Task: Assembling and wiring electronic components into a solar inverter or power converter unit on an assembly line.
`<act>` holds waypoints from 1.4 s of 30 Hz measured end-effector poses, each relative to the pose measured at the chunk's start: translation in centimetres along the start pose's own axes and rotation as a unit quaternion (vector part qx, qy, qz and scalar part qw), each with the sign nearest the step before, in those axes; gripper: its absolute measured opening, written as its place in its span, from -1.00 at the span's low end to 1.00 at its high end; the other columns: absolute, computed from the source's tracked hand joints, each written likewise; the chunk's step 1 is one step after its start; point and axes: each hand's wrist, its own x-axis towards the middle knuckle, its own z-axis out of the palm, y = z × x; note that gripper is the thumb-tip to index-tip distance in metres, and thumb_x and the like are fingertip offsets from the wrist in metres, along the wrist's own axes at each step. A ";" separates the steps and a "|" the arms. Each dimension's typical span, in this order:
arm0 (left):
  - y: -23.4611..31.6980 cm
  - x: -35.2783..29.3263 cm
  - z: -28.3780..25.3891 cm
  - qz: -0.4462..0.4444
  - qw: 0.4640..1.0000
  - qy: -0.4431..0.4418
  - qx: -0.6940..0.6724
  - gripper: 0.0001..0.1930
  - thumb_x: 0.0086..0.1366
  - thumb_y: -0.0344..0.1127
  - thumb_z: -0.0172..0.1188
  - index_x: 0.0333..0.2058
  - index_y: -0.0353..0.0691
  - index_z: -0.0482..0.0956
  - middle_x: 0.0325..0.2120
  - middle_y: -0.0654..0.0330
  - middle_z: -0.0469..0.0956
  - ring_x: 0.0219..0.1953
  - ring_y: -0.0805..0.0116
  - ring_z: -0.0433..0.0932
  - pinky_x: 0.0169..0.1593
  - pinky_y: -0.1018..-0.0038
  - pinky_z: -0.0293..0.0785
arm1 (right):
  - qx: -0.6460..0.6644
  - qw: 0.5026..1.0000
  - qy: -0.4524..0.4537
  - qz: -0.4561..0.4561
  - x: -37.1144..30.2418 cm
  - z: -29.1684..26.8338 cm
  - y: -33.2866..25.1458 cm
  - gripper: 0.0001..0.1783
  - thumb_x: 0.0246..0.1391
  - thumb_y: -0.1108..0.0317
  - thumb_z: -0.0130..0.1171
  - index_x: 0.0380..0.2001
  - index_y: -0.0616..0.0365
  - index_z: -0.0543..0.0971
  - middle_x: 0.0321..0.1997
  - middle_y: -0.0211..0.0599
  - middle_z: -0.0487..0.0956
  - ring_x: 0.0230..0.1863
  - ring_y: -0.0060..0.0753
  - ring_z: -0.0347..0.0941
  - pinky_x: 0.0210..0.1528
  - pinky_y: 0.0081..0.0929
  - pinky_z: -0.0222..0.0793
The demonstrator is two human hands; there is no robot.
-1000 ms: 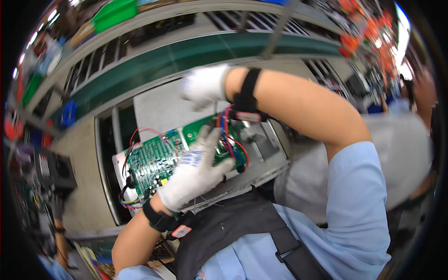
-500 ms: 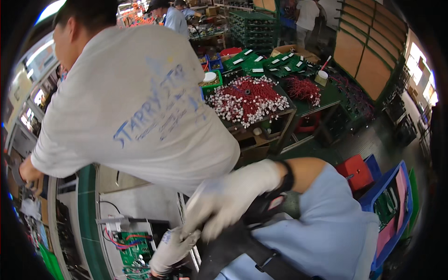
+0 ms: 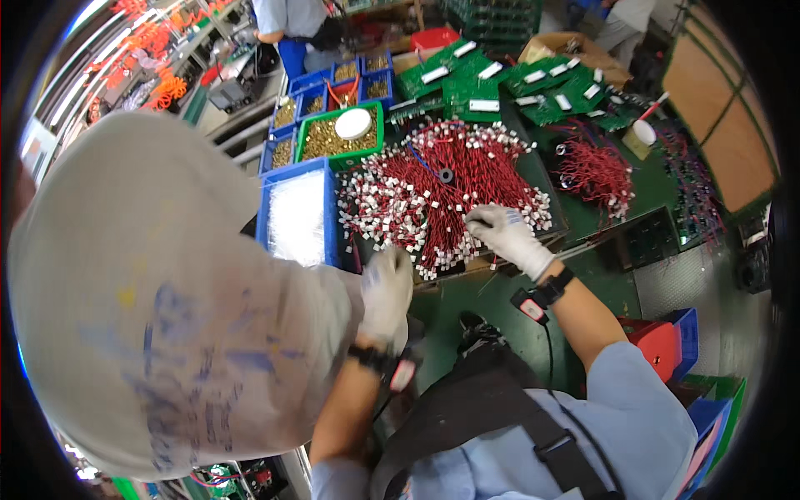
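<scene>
My right hand (image 3: pixel 510 237), in a white glove, is at the near right part of a large heap of red wires with white connectors (image 3: pixel 446 179). Its fingers bend inward among the connectors; whatever is between them cannot be made out. My left hand (image 3: pixel 386 293), gloved too, is by the heap's near left edge, close to a co-worker's side. It is slightly blurred and its fingertips are hidden, so their grip does not show. A small dark ring (image 3: pixel 446 176) lies on the middle of the wires.
Left of the heap are a blue bin of clear plastic pieces (image 3: pixel 264 218) and a green bin of brass-coloured parts (image 3: pixel 379 137) with a white lid. Green circuit boards (image 3: pixel 467 87) lie behind. A co-worker in a grey shirt (image 3: pixel 167 292) fills the left side. Smaller red wires (image 3: pixel 593 171) lie right.
My view has swung to the wire bench. My hands, together low beside the co-worker before, have parted and reached forward to the wire heap. The co-worker now appears lower and nearer.
</scene>
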 end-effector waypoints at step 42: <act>-7.8 15.0 10.3 -0.355 0.921 0.064 -0.145 -0.69 0.15 -0.16 0.22 -0.25 -0.27 0.60 -0.34 0.00 0.59 -0.27 0.13 0.57 -0.16 0.30 0.49 | 0.242 0.969 0.016 -0.050 15.4 4.9 10.0 -0.76 0.18 0.27 0.08 -0.10 -0.10 0.60 -0.20 -0.30 0.59 -0.26 -0.30 0.53 -0.20 -0.39 0.47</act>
